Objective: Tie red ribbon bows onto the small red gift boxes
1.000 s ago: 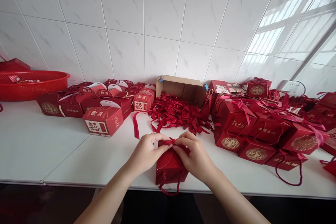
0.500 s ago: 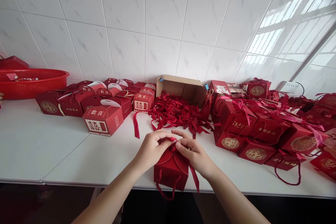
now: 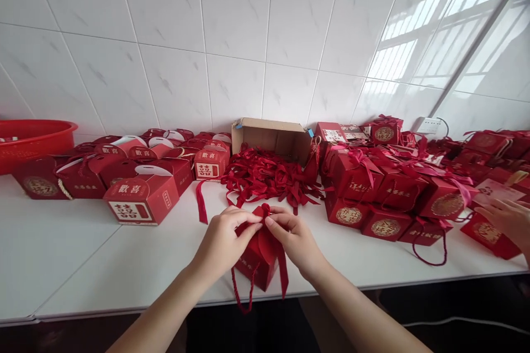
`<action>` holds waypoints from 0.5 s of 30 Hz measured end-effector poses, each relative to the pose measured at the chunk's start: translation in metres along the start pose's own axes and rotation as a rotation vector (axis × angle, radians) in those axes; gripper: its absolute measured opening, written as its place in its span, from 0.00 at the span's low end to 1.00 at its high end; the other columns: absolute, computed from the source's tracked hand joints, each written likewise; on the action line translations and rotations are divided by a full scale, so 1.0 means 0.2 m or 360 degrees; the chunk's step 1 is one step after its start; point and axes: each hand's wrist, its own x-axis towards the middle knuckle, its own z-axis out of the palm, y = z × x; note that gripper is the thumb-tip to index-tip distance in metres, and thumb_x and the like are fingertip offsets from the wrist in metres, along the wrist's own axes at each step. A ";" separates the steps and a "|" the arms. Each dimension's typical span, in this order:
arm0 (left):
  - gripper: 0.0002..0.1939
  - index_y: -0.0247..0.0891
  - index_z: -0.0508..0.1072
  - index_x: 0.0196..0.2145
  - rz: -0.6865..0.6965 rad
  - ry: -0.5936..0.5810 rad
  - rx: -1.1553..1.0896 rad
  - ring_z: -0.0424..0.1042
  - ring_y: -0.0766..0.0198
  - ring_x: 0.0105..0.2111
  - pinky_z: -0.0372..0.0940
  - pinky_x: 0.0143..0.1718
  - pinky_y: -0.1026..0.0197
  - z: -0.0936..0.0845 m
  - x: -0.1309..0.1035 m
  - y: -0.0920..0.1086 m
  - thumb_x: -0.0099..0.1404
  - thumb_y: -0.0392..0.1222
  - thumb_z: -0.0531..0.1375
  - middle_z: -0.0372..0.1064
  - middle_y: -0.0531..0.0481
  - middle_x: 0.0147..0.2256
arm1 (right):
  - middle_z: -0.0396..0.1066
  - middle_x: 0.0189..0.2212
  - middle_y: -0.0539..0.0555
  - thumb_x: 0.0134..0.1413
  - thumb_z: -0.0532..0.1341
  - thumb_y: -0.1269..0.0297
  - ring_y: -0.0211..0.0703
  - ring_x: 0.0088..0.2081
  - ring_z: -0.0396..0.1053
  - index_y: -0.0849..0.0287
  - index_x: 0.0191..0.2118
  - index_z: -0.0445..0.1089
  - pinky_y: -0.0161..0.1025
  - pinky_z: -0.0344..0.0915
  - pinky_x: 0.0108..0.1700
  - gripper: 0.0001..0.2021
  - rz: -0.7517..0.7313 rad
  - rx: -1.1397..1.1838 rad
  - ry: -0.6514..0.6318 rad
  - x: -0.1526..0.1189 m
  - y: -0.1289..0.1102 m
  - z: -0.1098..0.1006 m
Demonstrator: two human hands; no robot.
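A red gift box [image 3: 257,258] stands at the table's front edge, turned with one corner forward, its twisted cord handle hanging over the edge. On its top is a red ribbon [image 3: 284,273], one tail hanging down the right side. My left hand [image 3: 227,237] pinches the ribbon at the box top from the left, thumb and forefinger together. From the right, my right hand [image 3: 295,236] pinches the ribbon close beside the left fingertips. The knot or loop between the fingers is partly hidden.
Behind lies a heap of red ribbons [image 3: 269,174] spilling from a cardboard box [image 3: 269,124]. Red boxes [image 3: 141,198] stand left, near a red basket [image 3: 37,140]. Stacked ribboned boxes [image 3: 356,176] fill the right. Another person's hand [image 3: 503,220] touches a box at far right.
The view has shifted right. The box has turned so a corner faces forward, and a ribbon loop now shows above my fingertips. The other person's hand has come further into view.
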 end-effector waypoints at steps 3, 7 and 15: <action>0.08 0.41 0.79 0.32 0.0010 0.0023 0.0003 0.74 0.59 0.34 0.69 0.38 0.60 0.01 0.01 -0.02 0.61 0.41 0.58 0.76 0.48 0.33 | 0.72 0.43 0.57 0.58 0.55 0.55 0.45 0.44 0.69 0.60 0.26 0.75 0.39 0.65 0.45 0.18 -0.0110 -0.0171 -0.0075 0.00 -0.03 -0.03; 0.08 0.41 0.78 0.31 0.0051 -0.0009 -0.0011 0.74 0.60 0.34 0.69 0.37 0.60 0.00 0.02 -0.05 0.60 0.41 0.59 0.76 0.49 0.32 | 0.75 0.38 0.54 0.57 0.57 0.63 0.42 0.39 0.70 0.57 0.33 0.76 0.39 0.63 0.43 0.10 -0.0387 -0.0636 -0.0129 0.01 -0.05 -0.08; 0.08 0.40 0.76 0.34 -0.0044 -0.0097 -0.0130 0.73 0.61 0.37 0.68 0.39 0.62 -0.01 0.03 -0.06 0.62 0.41 0.57 0.75 0.49 0.34 | 0.75 0.29 0.50 0.56 0.59 0.67 0.39 0.31 0.70 0.54 0.44 0.70 0.40 0.60 0.43 0.10 -0.0633 -0.1130 -0.0202 0.01 -0.15 -0.18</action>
